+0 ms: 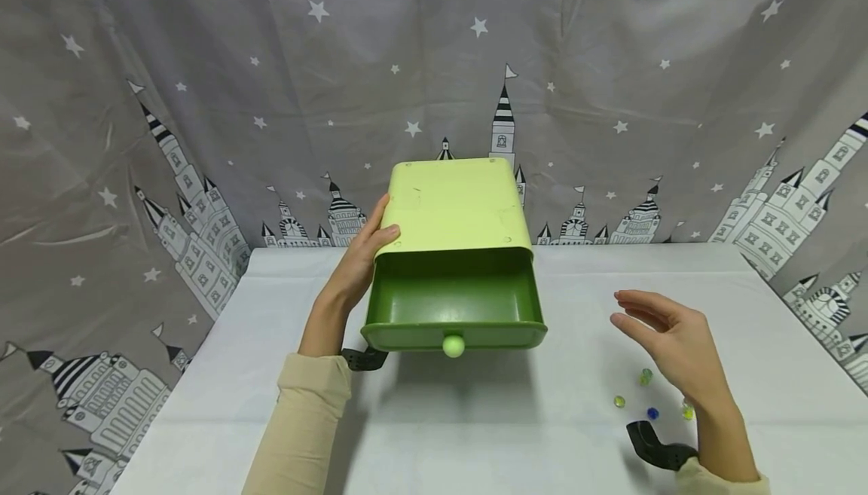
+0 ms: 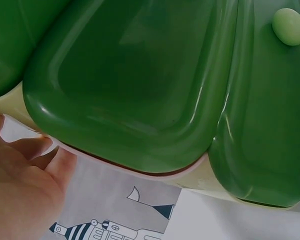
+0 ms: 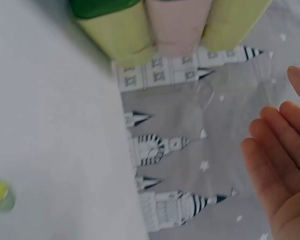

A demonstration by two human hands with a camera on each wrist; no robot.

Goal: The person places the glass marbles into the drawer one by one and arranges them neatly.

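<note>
A small drawer cabinet with a light green top (image 1: 454,205) is in the middle. Below the top a dark green drawer (image 1: 457,295) is pulled out, with a round light green knob (image 1: 453,346); nothing shows inside it. My left hand (image 1: 359,261) holds the cabinet at its left side, thumb at the top's front corner. In the left wrist view stacked dark green drawer fronts (image 2: 125,85) appear, framed in pale green and pink. My right hand (image 1: 674,337) hovers to the right with loosely bent fingers and holds nothing. Small glass marbles (image 1: 653,413) lie beneath it.
A white table (image 1: 203,404) bears the marbles; my right wrist partly covers one of them (image 1: 688,410). Behind the table hangs a grey cloth (image 1: 420,43) printed with castles and stars. Black camera mounts (image 1: 661,450) sit at both wrists.
</note>
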